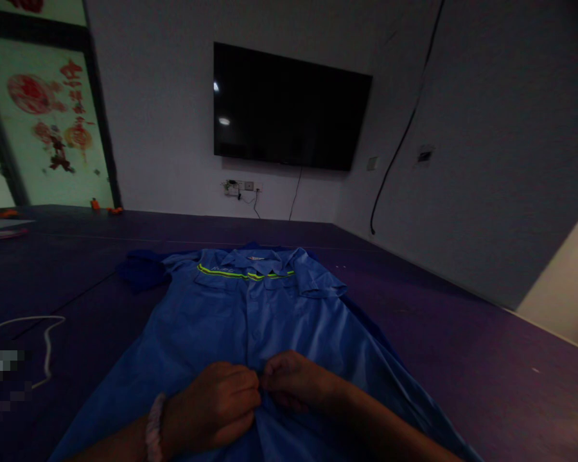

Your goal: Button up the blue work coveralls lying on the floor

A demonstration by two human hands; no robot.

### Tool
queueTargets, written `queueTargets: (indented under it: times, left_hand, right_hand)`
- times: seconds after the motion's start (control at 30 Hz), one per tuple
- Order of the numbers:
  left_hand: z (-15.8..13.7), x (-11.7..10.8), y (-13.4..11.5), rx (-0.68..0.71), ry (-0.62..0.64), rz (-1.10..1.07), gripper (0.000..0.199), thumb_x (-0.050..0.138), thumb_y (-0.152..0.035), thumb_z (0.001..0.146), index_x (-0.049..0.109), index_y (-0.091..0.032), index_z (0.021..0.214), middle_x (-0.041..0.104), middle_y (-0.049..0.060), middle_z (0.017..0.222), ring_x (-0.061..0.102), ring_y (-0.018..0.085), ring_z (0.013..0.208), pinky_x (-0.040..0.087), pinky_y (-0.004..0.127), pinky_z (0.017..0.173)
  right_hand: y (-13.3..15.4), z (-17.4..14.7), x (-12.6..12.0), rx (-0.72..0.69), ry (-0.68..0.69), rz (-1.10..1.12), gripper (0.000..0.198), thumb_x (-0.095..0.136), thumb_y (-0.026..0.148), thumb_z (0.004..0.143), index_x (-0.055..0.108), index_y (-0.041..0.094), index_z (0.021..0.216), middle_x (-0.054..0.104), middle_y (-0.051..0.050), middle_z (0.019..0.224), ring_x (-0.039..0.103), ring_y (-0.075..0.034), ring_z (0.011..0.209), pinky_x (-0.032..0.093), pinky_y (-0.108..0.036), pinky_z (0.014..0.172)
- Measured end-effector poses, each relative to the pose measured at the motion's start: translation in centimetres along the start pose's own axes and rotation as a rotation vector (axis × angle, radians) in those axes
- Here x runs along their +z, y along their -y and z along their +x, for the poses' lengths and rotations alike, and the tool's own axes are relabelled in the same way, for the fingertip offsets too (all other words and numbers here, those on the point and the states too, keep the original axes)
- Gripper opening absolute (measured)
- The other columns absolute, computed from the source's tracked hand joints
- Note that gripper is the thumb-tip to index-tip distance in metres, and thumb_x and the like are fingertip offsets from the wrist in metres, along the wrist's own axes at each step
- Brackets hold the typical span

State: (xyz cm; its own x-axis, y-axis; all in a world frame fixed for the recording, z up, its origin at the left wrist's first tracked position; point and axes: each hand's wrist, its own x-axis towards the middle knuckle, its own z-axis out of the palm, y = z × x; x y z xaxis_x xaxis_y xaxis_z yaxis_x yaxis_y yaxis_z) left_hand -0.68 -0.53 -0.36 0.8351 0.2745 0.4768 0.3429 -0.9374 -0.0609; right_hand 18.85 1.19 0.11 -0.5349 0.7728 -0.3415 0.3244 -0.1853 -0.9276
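Here we look down and forward at a light blue shirt (207,327), spread face up on a dark purple floor (443,327), its collar (257,260) away from us and its lower part running toward us beneath both forearms. A yellow-green stripe (221,273) crosses the chest, and a darker blue garment (147,273) shows from under the far left side. Our left hand (224,401), with a pale scrunchie (155,427) at the wrist, and our right hand (293,382) meet, nearly touching, over the front placket (251,321), below the chest pockets. The fingers of both are curled closed, thumb against forefinger, and seem to pinch the shirt's front edges between them; whether a button sits in that grip, we cannot tell, since the knuckles hide it. We judge the step in hand to be fastening the front, and the next move to call for holding one edge steady while the other hand works a button through its hole. The cloth lies directly under the fingertips, with the upper placket stretching straight ahead of them.
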Motion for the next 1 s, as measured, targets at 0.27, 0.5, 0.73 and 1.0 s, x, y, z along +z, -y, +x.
queueTargets:
  times: [0.27, 0.5, 0.73, 1.0]
  left_hand:
    - [-0.08, 0.44, 0.18, 0.009, -0.024, -0.014, 0.008, 0.045, -0.013, 0.077, 0.045, -0.018, 0.071, 0.053, 0.000, 0.069, 0.046, 0.011, 0.061, 0.031, 0.026, 0.053]
    - [-0.08, 0.61, 0.33, 0.023, -0.013, -0.028, 0.006, 0.047, -0.019, 0.079, 0.047, -0.017, 0.074, 0.054, 0.000, 0.071, 0.047, 0.012, 0.063, 0.031, 0.026, 0.055]
    - [-0.04, 0.41, 0.33, 0.037, 0.012, -0.034, 0.010, 0.044, -0.021, 0.083, 0.046, -0.017, 0.073, 0.054, 0.000, 0.070, 0.047, 0.012, 0.062, 0.031, 0.026, 0.055]
    - [-0.44, 0.98, 0.24, 0.034, 0.002, -0.034, 0.036, 0.040, -0.049, 0.085, 0.051, -0.016, 0.074, 0.055, 0.002, 0.070, 0.047, 0.013, 0.062, 0.032, 0.027, 0.056]
  right_hand:
    - [0.04, -0.01, 0.06, 0.022, -0.012, 0.011, 0.016, 0.061, 0.027, 0.070, 0.051, 0.015, 0.069, 0.045, 0.010, 0.042, 0.032, -0.003, 0.028, 0.020, -0.016, 0.028]
    - [-0.27, 0.08, -0.34, -0.043, 0.069, 0.007, 0.028, 0.069, 0.032, 0.063, 0.058, 0.013, 0.080, 0.048, 0.009, 0.045, 0.035, -0.003, 0.030, 0.024, -0.015, 0.030]
    - [-0.47, 0.08, -0.68, -0.031, 0.095, -0.083, 0.032, 0.073, 0.026, 0.059, 0.062, 0.012, 0.086, 0.055, 0.006, 0.051, 0.040, -0.002, 0.034, 0.028, -0.013, 0.033]
    - [-0.10, 0.04, -0.45, -0.009, 0.070, -0.129, 0.022, 0.069, 0.023, 0.062, 0.061, 0.012, 0.080, 0.053, 0.007, 0.049, 0.039, -0.003, 0.033, 0.028, -0.013, 0.033]
